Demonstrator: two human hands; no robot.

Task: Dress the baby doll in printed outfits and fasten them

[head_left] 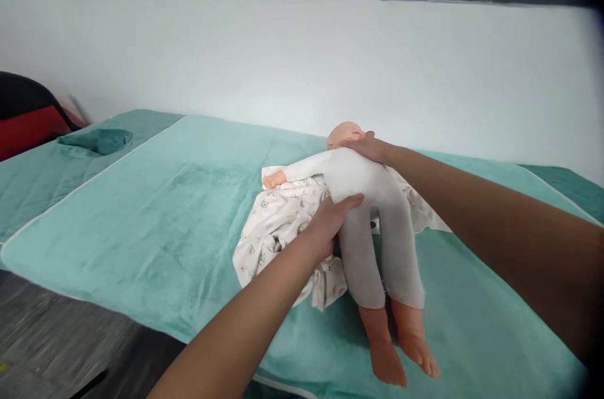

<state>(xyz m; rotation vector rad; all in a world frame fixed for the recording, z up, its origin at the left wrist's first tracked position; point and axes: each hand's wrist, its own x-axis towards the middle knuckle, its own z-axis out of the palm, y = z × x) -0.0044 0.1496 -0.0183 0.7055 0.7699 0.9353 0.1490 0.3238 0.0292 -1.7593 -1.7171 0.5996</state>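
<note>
A baby doll (361,175) with a white cloth body and bare plastic feet lies on the green bed cover, its head toward the wall and its feet toward me. My left hand (333,219) grips the doll's hip and upper leg from the side, thumb on top. My right hand (370,146) rests at the doll's shoulder and neck, beside its head; the undersides of its fingers are hidden. Beneath the doll spreads a white printed baby garment (278,223), crumpled on the left, with another part of it showing past the doll's right side.
The teal padded bed cover (155,216) reaches back to a white wall (226,59). At far left stands a red and black chair (31,116), near a face hole (97,141) in the cover. Grey floor (70,330) shows at lower left.
</note>
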